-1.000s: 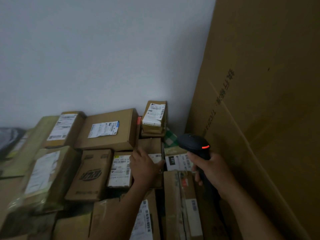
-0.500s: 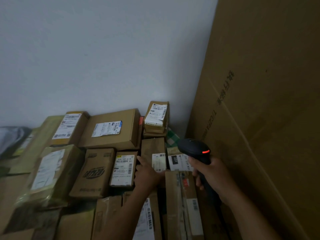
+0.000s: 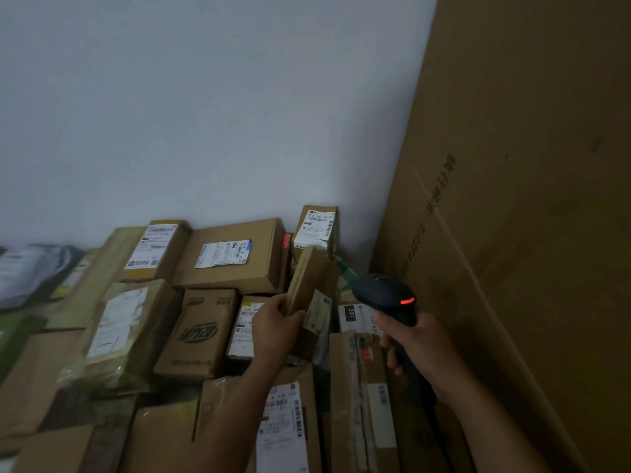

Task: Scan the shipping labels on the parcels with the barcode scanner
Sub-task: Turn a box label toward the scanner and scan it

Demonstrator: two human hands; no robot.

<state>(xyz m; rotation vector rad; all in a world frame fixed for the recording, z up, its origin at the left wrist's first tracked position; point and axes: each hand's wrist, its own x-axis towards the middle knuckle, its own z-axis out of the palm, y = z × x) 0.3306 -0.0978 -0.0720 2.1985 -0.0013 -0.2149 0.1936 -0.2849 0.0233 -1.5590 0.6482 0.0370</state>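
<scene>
Nothing told me which labels in the pile of parcels (image 3: 129, 322) had already been read, so I could only judge 1 scan in hand and many left. At lower centre the left hand (image 3: 276, 322) had its fingers clamped round a small brown parcel (image 3: 307, 285), tipped up on edge, its pale label (image 3: 319, 314) facing right. Just right of it the right hand (image 3: 416, 339) was wrapped tight round the barcode scanner (image 3: 382, 291), its red light (image 3: 406, 301) lit. As for writing: the logo box (image 3: 201, 332) left of centre was unreadable; the upright box (image 3: 317, 227) by the wall (image 3: 205, 114) began "505 101 16"; a black tab (image 3: 350, 314) read "231"; the cardboard sheet (image 3: 512, 233) at right bore blurred characters.
</scene>
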